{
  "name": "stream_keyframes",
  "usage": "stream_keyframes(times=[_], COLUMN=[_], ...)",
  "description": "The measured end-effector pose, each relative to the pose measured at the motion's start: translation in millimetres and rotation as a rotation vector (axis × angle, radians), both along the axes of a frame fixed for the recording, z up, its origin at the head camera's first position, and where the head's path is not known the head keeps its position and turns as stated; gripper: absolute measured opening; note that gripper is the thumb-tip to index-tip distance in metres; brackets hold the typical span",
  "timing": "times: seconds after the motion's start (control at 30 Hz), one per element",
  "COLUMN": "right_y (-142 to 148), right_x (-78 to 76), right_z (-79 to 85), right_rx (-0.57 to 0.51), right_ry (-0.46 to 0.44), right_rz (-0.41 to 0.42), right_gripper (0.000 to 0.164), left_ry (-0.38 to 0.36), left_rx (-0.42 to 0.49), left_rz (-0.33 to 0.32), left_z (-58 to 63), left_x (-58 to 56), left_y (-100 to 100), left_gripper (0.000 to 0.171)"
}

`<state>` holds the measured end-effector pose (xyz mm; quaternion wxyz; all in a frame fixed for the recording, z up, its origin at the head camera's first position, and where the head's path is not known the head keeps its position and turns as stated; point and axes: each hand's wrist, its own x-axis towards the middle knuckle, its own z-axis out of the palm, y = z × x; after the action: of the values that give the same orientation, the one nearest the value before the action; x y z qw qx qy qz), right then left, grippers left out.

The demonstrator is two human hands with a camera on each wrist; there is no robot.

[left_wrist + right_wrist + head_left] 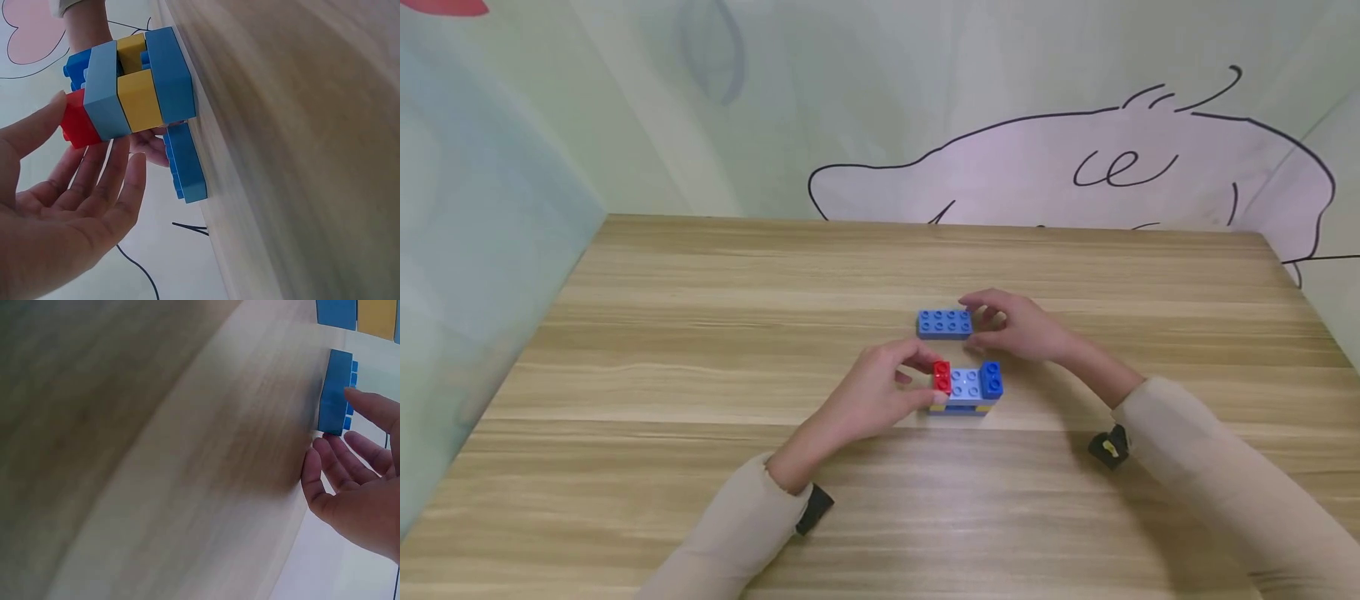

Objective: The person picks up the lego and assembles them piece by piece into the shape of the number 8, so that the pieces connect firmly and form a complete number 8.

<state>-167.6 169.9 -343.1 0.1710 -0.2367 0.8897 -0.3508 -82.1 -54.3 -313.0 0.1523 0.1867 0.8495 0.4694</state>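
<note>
A small stack of toy building bricks stands on the table, topped by a light blue brick [966, 384] with a red brick [942, 377] at its left end and a dark blue brick [992, 380] at its right. Yellow bricks [140, 100] and a blue base brick [170, 75] show beneath. My left hand [883, 392] pinches the red brick, thumb in front and fingers behind. Just behind the stack lies a loose blue brick [945, 323] with studs up. My right hand [1018, 327] is at its right end, fingers loosely bent and spread about the corner.
The wooden table [662, 350] reaches back to a wall [760, 125] with a line drawing on it. A black wrist device [814, 509] shows beside the left sleeve, another black device [1108, 448] beside the right sleeve.
</note>
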Motion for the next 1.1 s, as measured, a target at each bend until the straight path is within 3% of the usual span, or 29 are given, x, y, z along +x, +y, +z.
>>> stream_keyframes(times=[0.23,0.57,0.87,1.1], right_y=[-1,14,32,34], right_x=[2.6,13.6,33.3,55.4], right_z=[-1.2,2.8,35.0,58.5], right_rx=[0.026,-0.001,-0.079,-0.106], right_ry=[0.044,0.106,0.174,0.247], right_rz=[-0.018,-0.051,-0.039,0.063], right_gripper=[0.037,0.03,0.025,0.028], left_ry=[-0.002,-0.012,0.014,0.021], left_rx=[0.006,-0.008,-0.006,0.001], left_rz=[-0.003,0.004,0.009,0.012], left_z=[0.2,0.8,0.2,0.1], left_x=[0.3,0.3,1.8,1.9], left_y=[1,3,3,3], left_gripper=[0.031,0.03,0.03,0.03])
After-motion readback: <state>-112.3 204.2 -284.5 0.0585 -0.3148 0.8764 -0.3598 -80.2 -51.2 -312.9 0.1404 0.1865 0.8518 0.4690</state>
